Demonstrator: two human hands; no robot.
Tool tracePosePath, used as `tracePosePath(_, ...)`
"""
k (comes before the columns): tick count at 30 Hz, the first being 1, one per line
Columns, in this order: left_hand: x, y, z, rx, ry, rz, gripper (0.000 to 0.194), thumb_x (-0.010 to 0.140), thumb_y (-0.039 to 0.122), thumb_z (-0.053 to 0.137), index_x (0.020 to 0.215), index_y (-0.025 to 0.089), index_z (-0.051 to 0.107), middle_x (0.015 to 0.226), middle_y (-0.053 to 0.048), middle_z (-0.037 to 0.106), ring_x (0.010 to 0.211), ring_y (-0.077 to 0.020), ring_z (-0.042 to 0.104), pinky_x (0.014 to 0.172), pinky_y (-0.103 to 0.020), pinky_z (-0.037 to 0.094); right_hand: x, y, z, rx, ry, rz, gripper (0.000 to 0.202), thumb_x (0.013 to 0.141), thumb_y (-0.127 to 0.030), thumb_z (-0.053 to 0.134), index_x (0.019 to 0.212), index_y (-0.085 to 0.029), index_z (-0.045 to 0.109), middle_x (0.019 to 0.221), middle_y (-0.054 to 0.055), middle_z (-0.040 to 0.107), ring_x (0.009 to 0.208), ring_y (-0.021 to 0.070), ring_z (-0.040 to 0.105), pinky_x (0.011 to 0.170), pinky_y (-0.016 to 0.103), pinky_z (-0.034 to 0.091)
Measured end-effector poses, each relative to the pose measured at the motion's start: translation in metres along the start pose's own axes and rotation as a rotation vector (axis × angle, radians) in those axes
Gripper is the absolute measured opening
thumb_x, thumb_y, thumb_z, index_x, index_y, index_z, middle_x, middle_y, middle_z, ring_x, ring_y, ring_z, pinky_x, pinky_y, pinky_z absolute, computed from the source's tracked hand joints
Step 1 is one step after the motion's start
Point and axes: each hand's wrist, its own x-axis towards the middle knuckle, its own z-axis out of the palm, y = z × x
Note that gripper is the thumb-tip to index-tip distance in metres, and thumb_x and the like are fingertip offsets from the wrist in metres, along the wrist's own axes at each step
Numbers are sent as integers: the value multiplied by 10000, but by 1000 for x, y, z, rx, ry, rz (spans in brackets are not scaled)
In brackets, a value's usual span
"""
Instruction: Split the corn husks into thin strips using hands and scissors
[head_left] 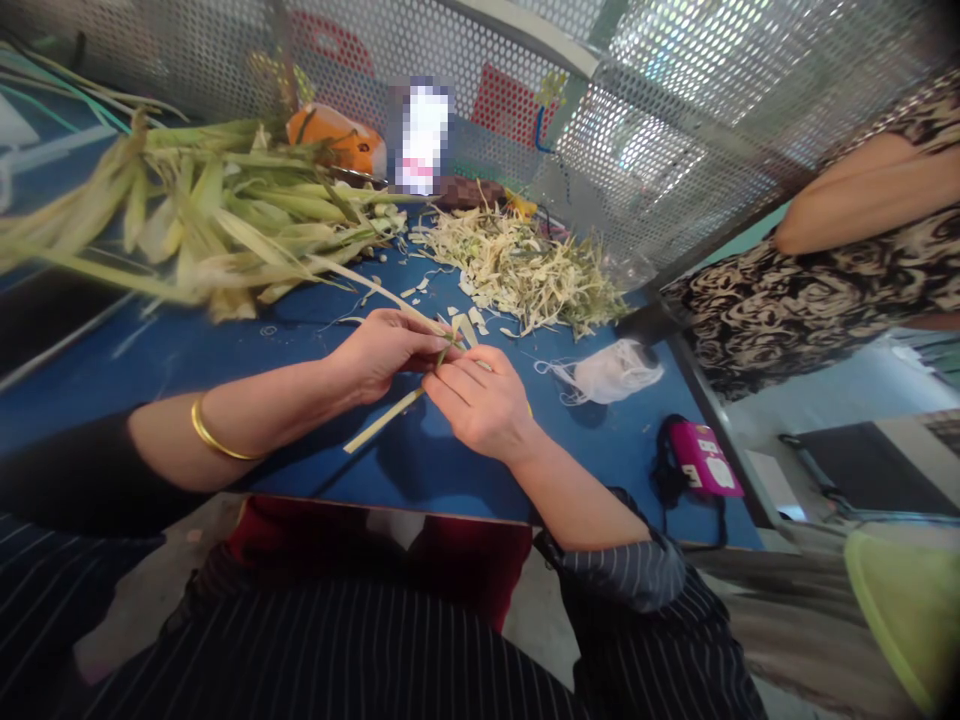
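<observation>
Both hands meet over the middle of a blue table (360, 345). Between my fingertips, pale green leaf strips (382, 418) cross in a small woven knot, with loose ends sticking out to the lower left and upper left. My left hand (386, 355) pinches the strips from the left, fingers closed. My right hand (480, 400) is curled around the other side of them; its fingers partly hide the knot. Behind my left hand lies a heap of long green leaves or husks (247, 210). A pile of short trimmed scraps (525, 265) sits behind my right hand.
White thread (615, 372) lies to the right, and a magenta box (707, 458) with a black cord is near the right edge. An orange packet (337, 140) and a blurred-out upright screen (422, 140) stand before a perforated metal panel (480, 60). A person's arm (862, 195) shows at right.
</observation>
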Motion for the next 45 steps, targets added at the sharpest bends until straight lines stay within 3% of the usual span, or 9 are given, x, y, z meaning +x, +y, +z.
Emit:
tracePosePath(7, 2, 1, -1, -30, -59, 3, 84, 654, 141, 736, 723, 100, 711, 753, -78, 726, 659, -118, 644, 663, -227, 509, -1, 1, 0, 36, -75, 65, 251, 961, -168, 406, 1029, -234, 639, 921, 17, 689, 843, 146, 579, 884, 357, 394)
tracePosePath(10, 1, 5, -2, -65, -49, 2, 95, 677, 152, 739, 741, 95, 698, 768, -84, 728, 653, -120, 654, 656, -225, 520, -2, 2, -2, 90, -2, 132, 233, 948, -200, 452, 1115, -236, 610, 976, 32, 695, 893, 159, 600, 890, 361, 388)
tracePosePath(14, 0, 13, -2, -69, -27, -35, 40, 721, 86, 667, 758, 97, 677, 763, -89, 723, 658, -146, 682, 648, -236, 542, -2, 9, -6, 96, 166, 509, 196, 920, -329, 529, 1039, -198, 614, 920, 71, 685, 882, 198, 607, 846, 356, 400)
tracePosePath(17, -2, 15, -2, -42, -22, -44, 24, 753, 129, 662, 769, 112, 669, 789, -91, 723, 654, -154, 683, 623, -244, 546, -1, 15, -3, 219, 31, 681, 196, 910, -375, 541, 881, -199, 622, 803, 38, 673, 776, 183, 604, 759, 316, 399)
tracePosePath(21, -1, 11, -2, 50, 24, -31, 185, 707, 267, 774, 720, 116, 668, 733, -74, 697, 548, -99, 606, 490, -197, 470, 0, 16, 1, 354, -97, 701, 185, 914, -294, 538, 773, -199, 613, 735, 7, 655, 691, 149, 575, 683, 274, 374)
tracePosePath(27, 2, 7, 0, 109, 106, 37, 129, 688, 202, 774, 689, 105, 689, 601, -37, 651, 466, -69, 517, 422, -192, 391, 0, 10, -5, 311, -114, 576, 236, 928, -267, 486, 733, -192, 597, 714, 13, 624, 659, 138, 538, 671, 273, 360)
tracePosePath(34, 0, 13, -2, 91, -15, -47, 243, 742, 360, 737, 782, 122, 711, 687, -54, 669, 486, -91, 542, 417, -209, 409, -2, 12, -2, 250, -98, 620, 225, 929, -267, 478, 757, -200, 605, 722, 17, 625, 652, 135, 545, 624, 267, 340)
tracePosePath(41, 3, 7, -6, 191, -22, 10, 110, 731, 218, 721, 747, 111, 745, 665, -71, 676, 497, -78, 532, 409, -181, 360, 0, 9, -4, 226, -146, 532, 267, 942, -289, 462, 751, -186, 618, 701, 18, 621, 622, 126, 529, 636, 273, 347)
tracePosePath(45, 4, 11, -7, 176, -15, 10, 100, 724, 201, 731, 744, 104, 741, 610, -53, 652, 462, -63, 500, 397, -170, 334, -1, 13, -8, 452, -71, 646, 278, 954, -329, 445, 813, -200, 645, 754, 18, 656, 689, 134, 584, 668, 260, 410)
